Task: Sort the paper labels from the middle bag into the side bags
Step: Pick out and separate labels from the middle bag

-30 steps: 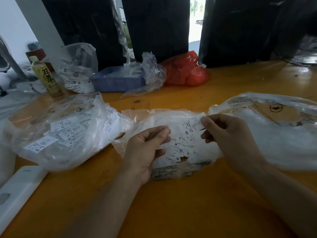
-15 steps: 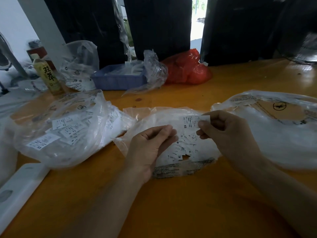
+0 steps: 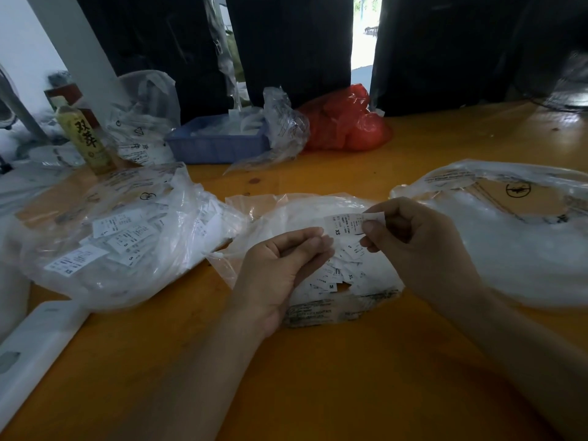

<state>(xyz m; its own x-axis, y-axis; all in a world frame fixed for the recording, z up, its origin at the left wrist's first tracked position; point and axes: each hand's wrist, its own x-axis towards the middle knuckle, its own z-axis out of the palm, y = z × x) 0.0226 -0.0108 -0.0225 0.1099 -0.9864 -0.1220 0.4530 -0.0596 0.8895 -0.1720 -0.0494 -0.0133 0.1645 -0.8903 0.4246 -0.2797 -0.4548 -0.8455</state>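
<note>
A clear middle bag (image 3: pixel 318 211) lies on the orange table, with several small white paper labels (image 3: pixel 337 275) spilling at its torn front. My right hand (image 3: pixel 413 246) pinches one white label marked XS (image 3: pixel 342 223) above this bag. My left hand (image 3: pixel 283 268) hovers just left of that label, fingers loosely curled, holding nothing that I can see. The left side bag (image 3: pixel 133 237) is full of labels. The right side bag (image 3: pixel 509 243) lies open and looks whitish inside.
At the back stand a blue tray (image 3: pixel 216 144) with plastic, a red bag (image 3: pixel 343 122), a yellow-labelled bottle (image 3: pixel 84 138) and another clear bag (image 3: pixel 143 122). A white flat object (image 3: pixel 35 354) lies at the near left. Bare orange table (image 3: pixel 350 377) lies in front.
My right hand has lifted the XS label a little higher and turned it level. My left hand stayed near the bag's opening.
</note>
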